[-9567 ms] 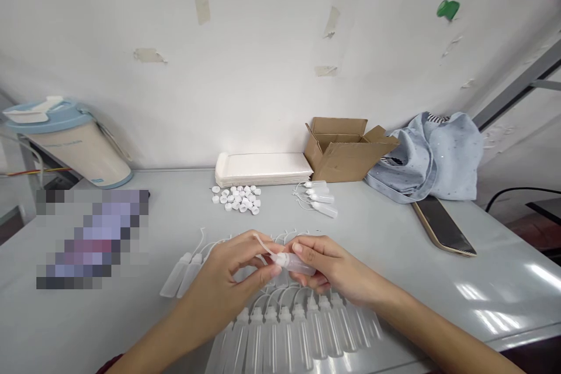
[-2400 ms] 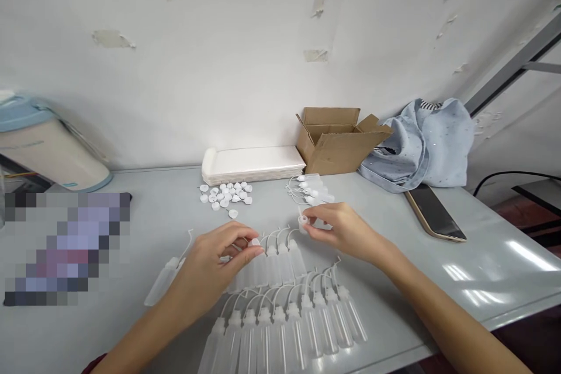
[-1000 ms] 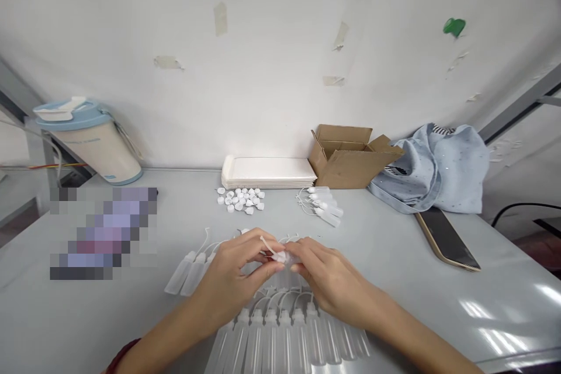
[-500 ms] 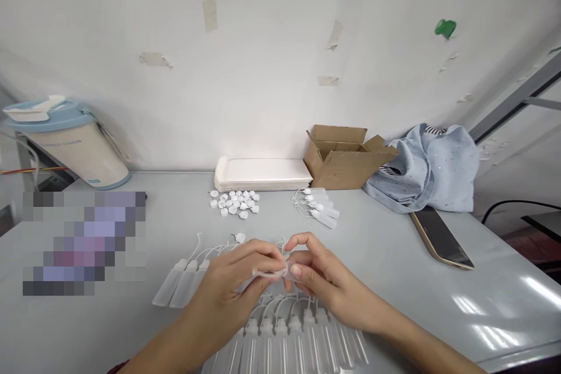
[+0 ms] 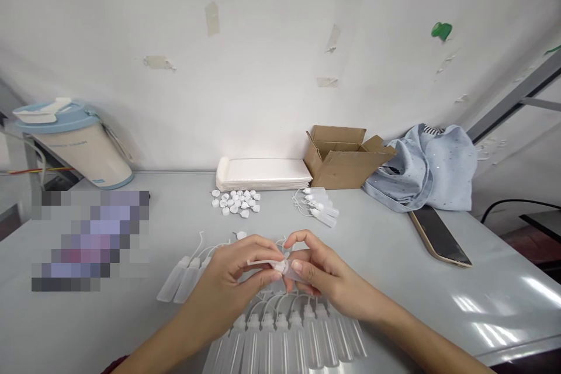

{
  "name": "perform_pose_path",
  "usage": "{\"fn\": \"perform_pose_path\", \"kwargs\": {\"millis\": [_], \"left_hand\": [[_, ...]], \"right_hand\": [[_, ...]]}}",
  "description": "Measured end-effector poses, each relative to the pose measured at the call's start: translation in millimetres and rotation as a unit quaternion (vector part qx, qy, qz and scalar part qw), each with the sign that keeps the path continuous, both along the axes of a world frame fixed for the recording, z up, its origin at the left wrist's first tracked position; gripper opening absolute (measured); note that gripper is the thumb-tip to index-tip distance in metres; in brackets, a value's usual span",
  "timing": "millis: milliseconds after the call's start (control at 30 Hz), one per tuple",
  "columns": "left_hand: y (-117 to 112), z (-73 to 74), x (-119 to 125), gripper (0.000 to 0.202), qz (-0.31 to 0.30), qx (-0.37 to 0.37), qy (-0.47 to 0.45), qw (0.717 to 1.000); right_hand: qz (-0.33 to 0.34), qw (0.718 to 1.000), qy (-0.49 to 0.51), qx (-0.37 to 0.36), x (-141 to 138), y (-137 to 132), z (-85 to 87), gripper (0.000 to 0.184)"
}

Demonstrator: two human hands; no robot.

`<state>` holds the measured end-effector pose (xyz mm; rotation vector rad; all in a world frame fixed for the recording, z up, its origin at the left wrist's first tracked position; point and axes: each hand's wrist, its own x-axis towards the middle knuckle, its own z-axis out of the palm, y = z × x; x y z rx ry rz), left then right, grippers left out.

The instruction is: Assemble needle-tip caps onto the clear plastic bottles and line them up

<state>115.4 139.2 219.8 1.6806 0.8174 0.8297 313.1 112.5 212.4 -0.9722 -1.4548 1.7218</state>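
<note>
My right hand (image 5: 328,280) is closed round a small translucent squeeze bottle (image 5: 294,270), its mouth toward the left. At that mouth my left hand (image 5: 232,280) pinches a white cap (image 5: 279,266) with a thin strip trailing left across the fingers. Whether the cap is seated, I cannot tell. Below my hands lies a row of similar bottles (image 5: 284,342) with thin curved tubes at their tops. More bottles (image 5: 177,280) lie beyond my left wrist, partly hidden by it. One loose white cap (image 5: 241,235) rests just past my left fingers.
Several white caps (image 5: 236,201) are piled before a stack of white padded envelopes (image 5: 263,169). Small bottles (image 5: 323,210) lie beside them. Behind are an open cardboard box (image 5: 350,169) and a blue cloth bag (image 5: 451,169). A phone (image 5: 440,236) lies right, a tumbler (image 5: 83,146) left.
My left fingers have shifted slightly, and the cap and strip at the bottle's mouth show more plainly. My right hand keeps its hold. The whole view has shifted a little.
</note>
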Motion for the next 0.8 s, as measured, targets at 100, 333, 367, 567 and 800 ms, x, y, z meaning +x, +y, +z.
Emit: {"fn": "perform_pose_path", "kwargs": {"millis": [100,333,367,567,800], "left_hand": [[-0.3,1.6,-0.8,0.016,-0.011,0.032,0.002,0.999],[1.2,2.9,-0.4,0.010,0.006,-0.069,-0.005,0.998],[1.2,3.1,0.0,0.011,0.013,-0.073,0.010,0.997],[-0.1,2.7,0.8,0.012,-0.005,0.021,0.061,0.998],[-0.5,9.5,-2.9,0.020,-0.040,0.011,0.077,0.996]], "right_hand": [[0.007,0.999,0.019,-0.025,0.6,2.2,-1.4,0.027],[0.020,0.999,0.032,-0.016,1.1,1.3,-2.5,0.026],[0.020,0.999,0.034,-0.014,1.0,1.4,-2.1,0.026],[0.015,0.999,0.034,-0.036,0.9,3.2,1.2,0.032],[0.013,0.999,0.039,-0.026,-0.1,1.9,-1.1,0.032]]}}
